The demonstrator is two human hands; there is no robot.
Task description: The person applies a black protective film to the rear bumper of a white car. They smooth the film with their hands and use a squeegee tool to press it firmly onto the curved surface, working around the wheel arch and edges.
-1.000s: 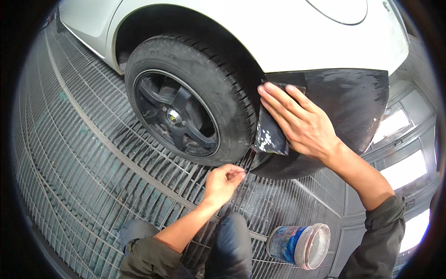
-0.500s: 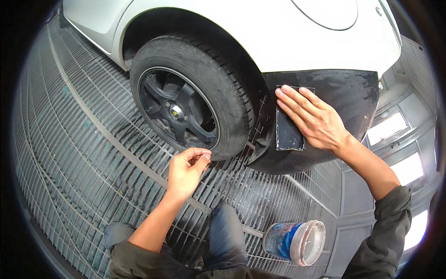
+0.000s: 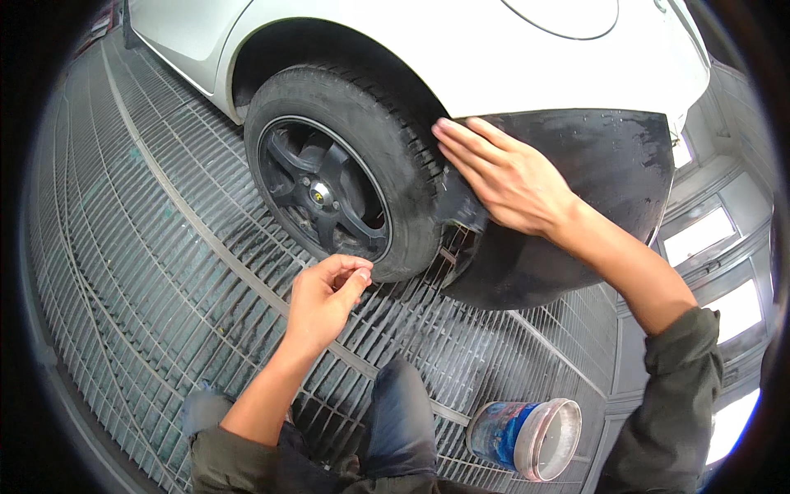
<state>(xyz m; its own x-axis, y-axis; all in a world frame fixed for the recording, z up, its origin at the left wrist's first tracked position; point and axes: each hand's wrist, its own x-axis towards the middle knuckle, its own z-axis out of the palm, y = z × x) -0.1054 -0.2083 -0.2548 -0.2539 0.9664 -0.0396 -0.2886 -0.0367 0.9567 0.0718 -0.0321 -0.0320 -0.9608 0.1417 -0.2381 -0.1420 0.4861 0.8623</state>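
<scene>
My right hand [image 3: 514, 177] lies flat, fingers stretched together, against the front edge of a car's matt black lower bumper panel [image 3: 592, 198], beside the wheel arch. Under it is a dark sheet of sandpaper [image 3: 462, 206], mostly hidden by the palm; its lower end sticks out and looks blurred. Wet streaks and drops show on the panel. My left hand [image 3: 325, 296] is raised in front of the tyre [image 3: 346, 165], thumb and fingertips pinched together. Whether anything is between those fingertips cannot be made out.
The white car body [image 3: 362, 41] rises above the black-rimmed wheel. A metal grating floor [image 3: 189, 272] spreads under the car and my legs. At the lower right stands a blue-labelled bucket [image 3: 510, 432] with pale liquid inside. Beyond the bumper is a grey wall [image 3: 699, 193] with bright panels.
My right hand has slid left and slightly up across the black panel, taking the sandpaper toward the wheel arch. My left hand keeps its pinch with little movement. The view has shifted slightly.
</scene>
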